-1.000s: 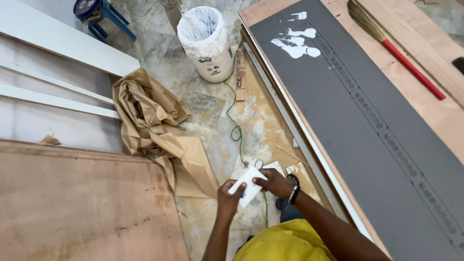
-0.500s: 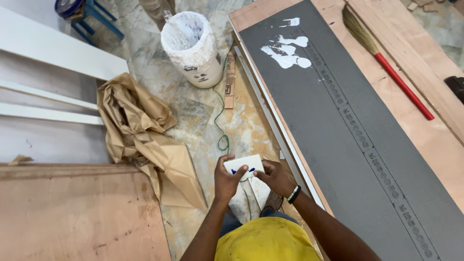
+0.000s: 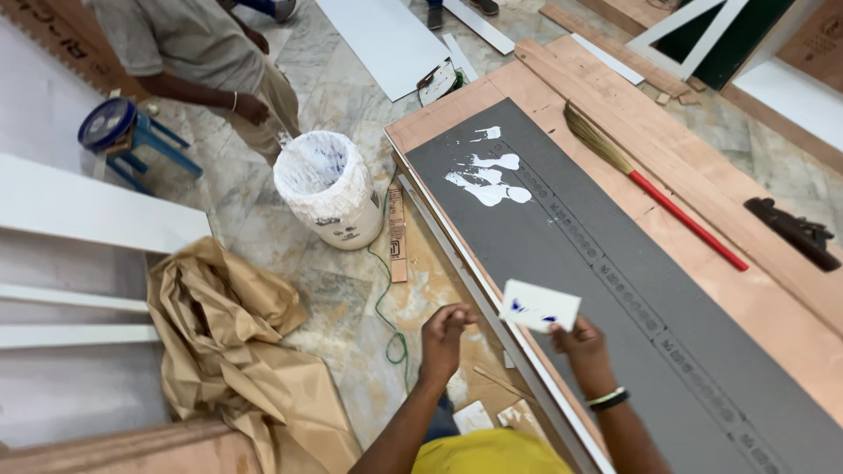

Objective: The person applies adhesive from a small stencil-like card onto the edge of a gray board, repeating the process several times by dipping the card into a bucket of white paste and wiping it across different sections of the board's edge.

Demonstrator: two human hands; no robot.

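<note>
1. Pinched between the thumb and fingers of my right hand [image 3: 581,344] is a small white card [image 3: 539,305] with blue smears on its face; I hold it by its near right corner, raised over the near part of the long grey board [image 3: 632,290].
2. My left hand [image 3: 443,338] is curled loosely closed with nothing in it that I can see, just left of the card and not touching it.
3. Between my hands, a white strip [image 3: 474,290] runs along the left edge of the grey board.
4. Far up the grey board lie splashes of white paste [image 3: 487,180].
5. Right of the board, a broom with a red handle [image 3: 676,211] lies on the bare plywood [image 3: 755,290], and a dark hand plane [image 3: 795,233] sits further right.
6. To the far left stands a white bucket [image 3: 329,189] smeared with paste, a green cord [image 3: 386,307] trailing from near it toward me.
7. Crumpled brown paper [image 3: 228,333] lies on the floor to my left.
8. Another person [image 3: 193,44] stands beyond the bucket, beside a blue stool [image 3: 132,136].
</note>
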